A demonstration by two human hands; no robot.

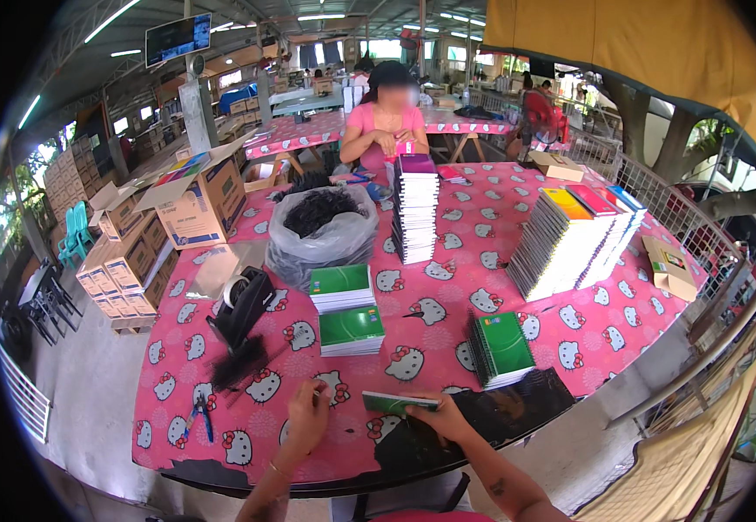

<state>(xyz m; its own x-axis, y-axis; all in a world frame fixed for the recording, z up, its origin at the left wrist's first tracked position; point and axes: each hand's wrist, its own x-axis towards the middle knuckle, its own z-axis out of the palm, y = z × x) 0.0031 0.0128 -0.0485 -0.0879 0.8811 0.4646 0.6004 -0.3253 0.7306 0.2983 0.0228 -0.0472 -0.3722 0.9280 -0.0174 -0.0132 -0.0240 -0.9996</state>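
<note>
My right hand [440, 418] grips a thin green-covered notebook [391, 402] at its right end, tilted just above the table's near edge. To its left, my left hand [310, 412] is raised with the fingers curled together; anything between them is too small to make out. Beyond my hands lie two stacks of green notebooks, a nearer stack [351, 329] and a farther stack [339, 284]. Spiral-bound green notebooks [505, 344] are piled on the right. On the left are a black tape dispenser [245, 306], loose black binding coils [240, 364] and blue-handled pliers [200, 418].
A plastic bag [321, 244] of black coils stands beyond the green stacks. Past it rise a tall notebook stack [416, 213] and yellow, red and blue stacks [561, 239]. Cardboard boxes [204, 204] flank the left. Across the pink tablecloth [291, 470], a person [386, 130] handles something.
</note>
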